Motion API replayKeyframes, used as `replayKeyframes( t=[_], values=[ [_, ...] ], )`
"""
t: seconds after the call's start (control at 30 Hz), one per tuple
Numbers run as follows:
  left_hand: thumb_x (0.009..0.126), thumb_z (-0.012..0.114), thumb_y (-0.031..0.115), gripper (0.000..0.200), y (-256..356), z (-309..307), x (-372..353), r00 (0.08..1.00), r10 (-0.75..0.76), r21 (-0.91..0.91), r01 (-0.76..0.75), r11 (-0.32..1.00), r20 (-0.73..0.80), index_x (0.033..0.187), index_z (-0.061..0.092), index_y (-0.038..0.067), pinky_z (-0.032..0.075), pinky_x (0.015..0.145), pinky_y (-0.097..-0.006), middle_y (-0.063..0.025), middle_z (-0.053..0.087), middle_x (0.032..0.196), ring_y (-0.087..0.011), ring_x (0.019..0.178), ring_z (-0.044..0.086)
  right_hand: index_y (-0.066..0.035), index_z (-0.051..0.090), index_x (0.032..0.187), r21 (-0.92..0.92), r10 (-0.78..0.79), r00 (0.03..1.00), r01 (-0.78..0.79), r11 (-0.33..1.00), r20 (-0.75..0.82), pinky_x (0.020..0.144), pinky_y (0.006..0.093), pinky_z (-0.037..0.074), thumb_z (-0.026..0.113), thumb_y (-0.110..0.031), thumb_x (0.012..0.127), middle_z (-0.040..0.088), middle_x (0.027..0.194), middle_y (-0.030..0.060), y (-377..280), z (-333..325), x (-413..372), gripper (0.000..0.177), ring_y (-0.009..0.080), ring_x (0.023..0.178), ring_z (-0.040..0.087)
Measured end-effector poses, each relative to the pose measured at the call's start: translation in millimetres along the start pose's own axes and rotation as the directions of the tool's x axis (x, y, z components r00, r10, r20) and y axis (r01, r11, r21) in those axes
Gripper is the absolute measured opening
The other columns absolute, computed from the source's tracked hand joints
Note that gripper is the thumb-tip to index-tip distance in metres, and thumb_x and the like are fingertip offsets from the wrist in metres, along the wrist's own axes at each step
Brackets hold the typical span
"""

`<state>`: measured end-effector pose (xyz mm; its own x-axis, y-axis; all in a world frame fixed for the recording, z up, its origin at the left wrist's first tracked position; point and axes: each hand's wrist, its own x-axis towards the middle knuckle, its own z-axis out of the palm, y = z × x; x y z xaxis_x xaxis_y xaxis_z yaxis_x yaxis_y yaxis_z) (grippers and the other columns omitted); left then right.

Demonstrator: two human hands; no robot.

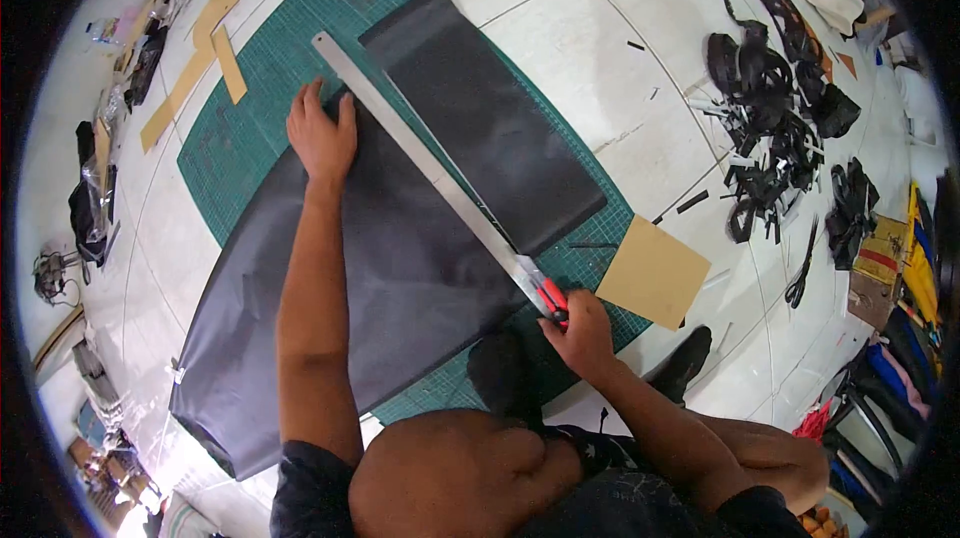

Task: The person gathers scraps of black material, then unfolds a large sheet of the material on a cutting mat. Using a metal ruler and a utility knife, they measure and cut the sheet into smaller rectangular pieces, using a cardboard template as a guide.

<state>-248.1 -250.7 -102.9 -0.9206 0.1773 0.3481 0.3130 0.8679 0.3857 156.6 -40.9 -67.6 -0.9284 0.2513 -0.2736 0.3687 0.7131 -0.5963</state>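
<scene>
A large black sheet (400, 238) lies over a green cutting mat (270, 88). Along its upper right edge runs a long metal ruler (420, 163). My left hand (322, 133) rests on the sheet's upper corner with its fingers apart, left of the ruler. Near the ruler's lower end my right hand (580, 333) is closed around a red cutter (552, 298). Beyond the ruler lies a separate black rectangular piece (490, 118). A tan square board (655, 273) sits right of my right hand, partly over the mat.
Black scraps (770, 138) are heaped on the tiled floor (600, 48) at the right. Tan strips (180, 98) lie at the upper left. My bent legs and feet are at the bottom. A cardboard box (873, 273) and coloured cloths stand at the far right.
</scene>
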Motion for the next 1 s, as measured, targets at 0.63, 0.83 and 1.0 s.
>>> replayKeyframes(
  t=[0.63, 0.83, 1.0],
  values=[
    [0.100, 0.043, 0.043, 0.059, -45.9, -10.3, -60.1, 0.990, -0.131, 0.054, 0.128, 0.990, 0.056, 0.146, 0.041, 0.006, 0.013, 0.117, -0.0565, -0.0198, 0.038, 0.151, -0.0399, 0.144, 0.028, -0.002, 0.049, 0.106, 0.173, 0.084, 0.869, -0.191, 0.966, 0.487, 0.073, 0.0472, 0.049, 0.075, -0.040, 0.081, 0.054, 0.090, 0.0179, -36.0, -8.8, -23.8, 0.052, 0.0360, 0.083, 0.060],
    [0.096, 0.052, 0.047, 0.062, -47.8, -6.3, -59.9, 0.996, -0.048, 0.207, 0.032, 0.978, 0.073, 0.143, 0.046, 0.007, 0.018, 0.115, -0.0580, -0.0206, 0.039, 0.150, -0.0393, 0.142, 0.031, -0.010, 0.054, 0.113, -0.125, -0.022, 0.795, 0.123, 0.985, 0.606, 0.076, 0.0465, 0.051, 0.063, -0.039, 0.091, 0.063, 0.094, 0.0154, 16.1, -151.8, 51.0, 0.038, 0.0355, 0.088, 0.065],
    [0.096, 0.052, 0.048, 0.064, -54.3, -1.1, -58.2, 0.996, 0.000, 0.242, -0.023, 0.970, 0.092, 0.143, 0.046, 0.005, 0.020, 0.113, -0.0589, -0.0221, 0.039, 0.150, -0.0422, 0.141, 0.031, -0.011, 0.051, 0.119, -0.485, 0.010, 0.987, 0.071, 0.871, 0.163, 0.075, 0.0469, 0.053, 0.068, -0.023, 0.082, 0.066, 0.099, 0.0167, 75.3, -295.1, 90.7, 0.042, 0.0356, 0.092, 0.067]
  ],
)
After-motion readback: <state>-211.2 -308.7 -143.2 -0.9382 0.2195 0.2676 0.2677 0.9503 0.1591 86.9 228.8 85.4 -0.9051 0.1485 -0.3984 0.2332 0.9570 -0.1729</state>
